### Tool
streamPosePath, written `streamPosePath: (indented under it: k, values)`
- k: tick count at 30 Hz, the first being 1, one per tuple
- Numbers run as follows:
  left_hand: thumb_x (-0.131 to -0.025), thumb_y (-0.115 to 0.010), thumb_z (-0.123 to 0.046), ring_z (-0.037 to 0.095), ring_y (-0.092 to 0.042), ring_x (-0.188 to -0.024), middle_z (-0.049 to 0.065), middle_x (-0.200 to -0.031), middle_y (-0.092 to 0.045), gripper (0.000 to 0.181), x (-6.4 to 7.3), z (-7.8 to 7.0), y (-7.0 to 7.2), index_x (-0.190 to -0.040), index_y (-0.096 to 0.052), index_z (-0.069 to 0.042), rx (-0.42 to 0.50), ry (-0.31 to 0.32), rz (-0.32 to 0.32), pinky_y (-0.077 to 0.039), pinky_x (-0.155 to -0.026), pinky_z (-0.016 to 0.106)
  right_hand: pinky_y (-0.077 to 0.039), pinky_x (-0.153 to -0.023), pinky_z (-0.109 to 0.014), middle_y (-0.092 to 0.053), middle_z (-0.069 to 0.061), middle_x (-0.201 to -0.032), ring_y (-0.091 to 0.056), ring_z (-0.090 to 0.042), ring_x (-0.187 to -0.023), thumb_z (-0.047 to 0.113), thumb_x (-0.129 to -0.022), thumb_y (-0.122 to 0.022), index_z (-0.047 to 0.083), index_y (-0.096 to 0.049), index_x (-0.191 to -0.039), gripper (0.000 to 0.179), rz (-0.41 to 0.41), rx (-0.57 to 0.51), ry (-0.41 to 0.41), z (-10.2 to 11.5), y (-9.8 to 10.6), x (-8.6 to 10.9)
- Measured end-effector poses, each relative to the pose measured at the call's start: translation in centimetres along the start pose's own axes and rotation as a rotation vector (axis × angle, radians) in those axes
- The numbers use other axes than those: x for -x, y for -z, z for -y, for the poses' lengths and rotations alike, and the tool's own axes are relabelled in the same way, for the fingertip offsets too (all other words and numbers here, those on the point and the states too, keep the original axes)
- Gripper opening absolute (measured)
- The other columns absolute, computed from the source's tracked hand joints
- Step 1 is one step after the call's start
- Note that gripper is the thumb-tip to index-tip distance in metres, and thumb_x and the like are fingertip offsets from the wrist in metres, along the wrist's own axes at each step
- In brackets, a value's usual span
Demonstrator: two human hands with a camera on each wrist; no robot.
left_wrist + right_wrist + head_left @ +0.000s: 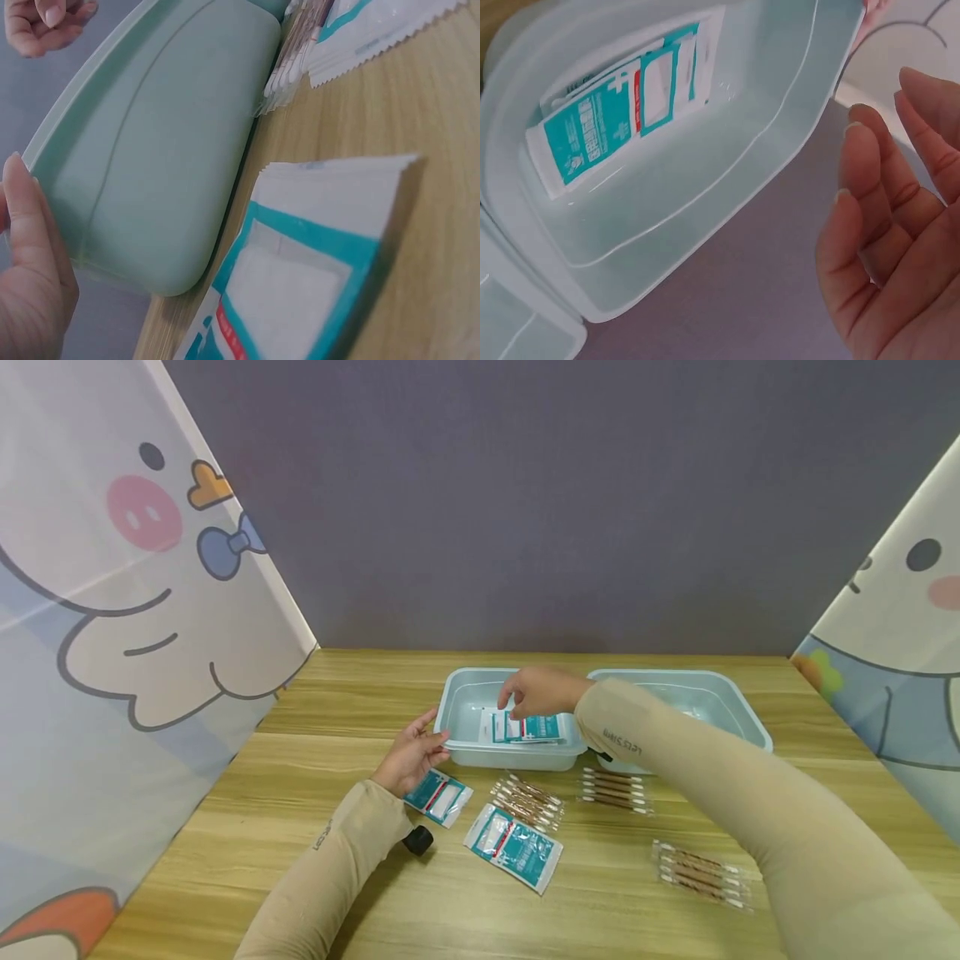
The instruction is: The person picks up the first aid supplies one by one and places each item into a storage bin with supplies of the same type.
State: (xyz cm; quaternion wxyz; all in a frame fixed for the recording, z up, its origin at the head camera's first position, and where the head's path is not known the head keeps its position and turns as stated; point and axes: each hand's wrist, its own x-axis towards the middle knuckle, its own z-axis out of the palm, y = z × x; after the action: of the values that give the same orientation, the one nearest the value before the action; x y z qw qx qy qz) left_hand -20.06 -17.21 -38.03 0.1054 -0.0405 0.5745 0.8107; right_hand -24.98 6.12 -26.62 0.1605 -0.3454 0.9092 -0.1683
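My left hand (pixel 411 756) touches the left end of a pale blue plastic bin (pixel 517 760), its fingers fairly straight against the rim. Above that bin hovers my right hand (pixel 543 689), fingers loosely bent and nothing between them, as the right wrist view confirms. Several flat teal-and-white packets (pixel 592 127) lie overlapping inside the bin. Just below my left hand, another teal-and-white packet (pixel 438 797) lies on the table. A further packet (pixel 517 847) is in front of the bin, beside a clear pack of brown-stick cotton swabs (pixel 527 802).
A second pale blue bin (pixel 738 714) stands right beside the first, partly hidden by my right sleeve. Two more cotton swab packs (pixel 613 791) lie on the wooden table (pixel 600 902), one in front of that bin and one farther right. A grey panel (pixel 555 510) rises behind.
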Motion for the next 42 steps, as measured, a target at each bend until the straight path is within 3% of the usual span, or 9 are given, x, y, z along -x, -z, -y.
streamPosePath:
  k: [7, 14, 21, 26, 31, 37, 42]
  values:
    - [-0.097, -0.047, 0.006, 0.007, -0.057, -0.057, 0.01, -0.091, -0.052, 0.062, 0.1, 0.1, 0.0, -0.152, -0.02, -0.004, -0.002, 0.006, -0.012, -0.053, -0.056, 0.013, -0.052, -0.067, -0.029, -0.065, 0.002, -0.088, -0.059, -0.012, -0.077, 0.013, -0.088, -0.068, 0.013, -0.069, -0.11, 0.021, 0.051, 0.051, 0.024, 1.3, -1.3, 0.6]
    - [-0.098, -0.047, 0.005, 0.007, -0.057, -0.057, 0.006, -0.085, -0.053, 0.061, 0.0, 0.0, -0.1, -0.152, -0.02, -0.004, -0.014, 0.006, -0.013, -0.053, -0.056, 0.013, -0.052, -0.069, -0.026, -0.064, 0.001, -0.089, -0.058, -0.012, -0.078, 0.012, -0.086, -0.07, 0.011, -0.07, -0.107, 0.021, 0.094, 0.032, 0.067, 1.9, -2.0, 0.7]
    - [-0.098, -0.046, 0.005, 0.006, -0.056, -0.057, 0.007, -0.089, -0.049, 0.062, -0.1, -0.3, -0.2, -0.152, -0.019, -0.005, -0.015, 0.004, -0.018, -0.053, -0.056, 0.013, -0.048, -0.043, -0.024, -0.06, -0.001, -0.087, -0.053, -0.014, -0.059, 0.01, -0.089, -0.068, 0.009, -0.065, -0.114, 0.026, 0.214, -0.048, 0.002, 2.5, -2.5, 1.2]
    - [-0.097, -0.047, 0.006, 0.007, -0.056, -0.057, 0.006, -0.087, -0.048, 0.062, -0.2, -0.3, -0.3, -0.152, -0.02, -0.006, -0.02, 0.0, -0.027, -0.053, -0.056, 0.013, -0.052, -0.047, -0.028, -0.06, 0.0, -0.088, -0.057, -0.015, -0.066, 0.012, -0.089, -0.069, 0.008, -0.064, -0.118, 0.031, 0.258, -0.066, -0.001, 2.8, -3.1, 1.3]
    - [-0.097, -0.048, 0.006, 0.007, -0.055, -0.058, 0.007, -0.089, -0.046, 0.062, -0.1, -0.2, -0.2, -0.152, -0.022, -0.005, -0.038, -0.015, -0.049, -0.052, -0.056, 0.013, -0.05, -0.046, -0.027, -0.06, 0.0, -0.086, -0.052, -0.015, -0.057, 0.011, -0.089, -0.069, 0.011, -0.064, -0.116, 0.028, 0.261, -0.072, 0.005, 2.9, -3.9, 1.4]
    - [-0.097, -0.048, 0.005, 0.006, -0.055, -0.059, 0.007, -0.091, -0.046, 0.06, -0.1, 0.2, -0.1, -0.151, -0.022, -0.004, -0.041, -0.009, -0.047, -0.052, -0.056, 0.013, -0.05, -0.048, -0.025, -0.059, -0.001, -0.09, -0.056, -0.019, -0.061, 0.01, -0.088, -0.07, 0.009, -0.065, -0.116, 0.028, 0.277, -0.094, 0.013, 2.8, -5.2, 1.6]
    - [-0.098, -0.047, 0.005, 0.006, -0.056, -0.058, 0.007, -0.09, -0.048, 0.06, 0.0, 0.3, -0.1, -0.152, -0.021, -0.004, -0.026, -0.015, -0.041, -0.052, -0.055, 0.013, -0.051, -0.064, -0.025, -0.061, 0.0, -0.089, -0.053, -0.011, -0.071, 0.01, -0.087, -0.07, 0.006, -0.064, -0.119, 0.032, 0.269, -0.061, 0.109, 2.7, -5.9, 1.4]
